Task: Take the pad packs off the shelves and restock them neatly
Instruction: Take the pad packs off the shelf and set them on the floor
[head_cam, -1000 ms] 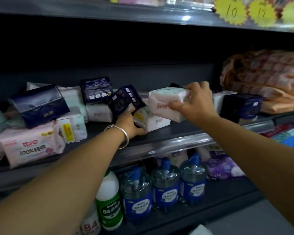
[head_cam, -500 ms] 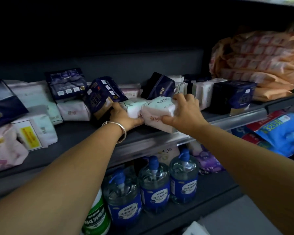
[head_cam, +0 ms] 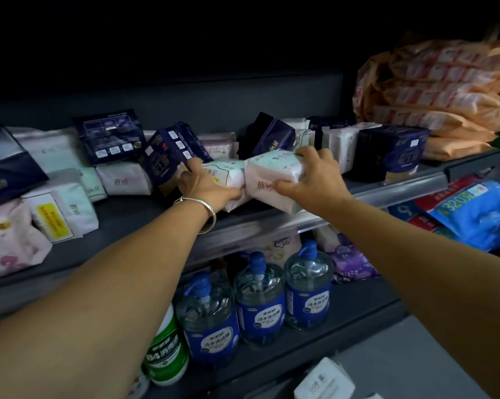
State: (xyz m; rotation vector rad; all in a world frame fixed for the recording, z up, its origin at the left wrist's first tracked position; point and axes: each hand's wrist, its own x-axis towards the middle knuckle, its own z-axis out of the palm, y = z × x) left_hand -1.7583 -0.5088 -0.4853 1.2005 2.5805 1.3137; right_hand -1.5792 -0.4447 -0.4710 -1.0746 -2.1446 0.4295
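So, quick rundown from my end of the feed:

Right hand: my right hand (head_cam: pixel 309 180) is clamped round a white pad pack (head_cam: pixel 274 177), fingers over the top edge, thumb on the front face. It sits at the front lip of the shelf (head_cam: pixel 133 223), tipped a bit, looks to me like it's being squared up against its neighbour.

Left hand: my left hand (head_cam: pixel 205 188) grips a second white pack (head_cam: pixel 227 175) touching the first; fingertips also reach the leaning navy pack (head_cam: pixel 168 155), probably to stop it flopping over.

Why the pairing: same brand print on both, so I'd guess matching packs are being butted side by side to start a tidy row.

Pack count: two in hand. Behind them roughly five navy packs and a bunch of white or pink ones, jumbled and overlapping, so I can't count those exactly.

Bracelet: one silver bracelet (head_cam: pixel 207 210) on the left wrist.

Lower shelf: three pump bottles (head_cam: pixel 260 309) with blue labels in a row, plus one green and white disinfectant bottle (head_cam: pixel 165 352).

Far right: an orange wrapped stack (head_cam: pixel 439 96), too squashed together to count.
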